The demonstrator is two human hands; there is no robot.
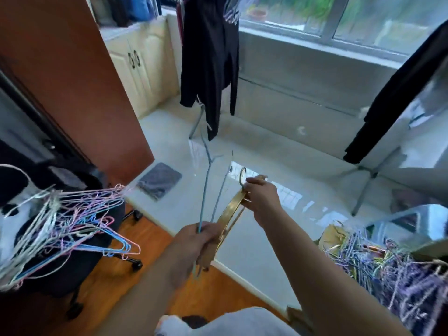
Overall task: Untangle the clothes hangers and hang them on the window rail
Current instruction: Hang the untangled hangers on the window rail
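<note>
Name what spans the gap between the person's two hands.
In the head view, a wooden hanger spans it: the left hand grips its lower end with blue wire hangers, the right hand holds its hook end.

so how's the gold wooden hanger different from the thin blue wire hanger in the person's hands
The gold wooden hanger has a broad, flat curved body; the thin blue wire hanger is a slim rod bent to shape. The gold one is held by both the left hand and the right hand, near its metal hook; the blue one is gripped only by the left hand. Both are held up over the floor, apart from the tangled piles.
</note>
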